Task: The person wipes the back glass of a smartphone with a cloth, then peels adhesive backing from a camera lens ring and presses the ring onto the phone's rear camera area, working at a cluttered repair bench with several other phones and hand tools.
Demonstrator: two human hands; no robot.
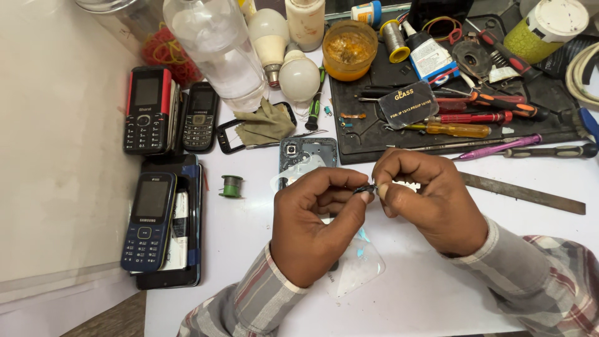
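Watching the head cam feed here. Both hands are up over the white bench (pixel 437 293), pinching one tiny dark part (pixel 367 188) between them. The left hand (pixel 315 221) has its grip closed on the part with thumb and forefinger, and the right hand (pixel 424 200) is clamped on the other end the same way.

The part sits just above an opened phone (pixel 307 156) lying back-up on the bench. I'd say its long axis runs roughly left to right, hand to hand, but it's too small to tell which end is which.

My read: this is a fiddly mid-step, working the little piece between the fingertips. The next move would need steady, fine fingertip control.
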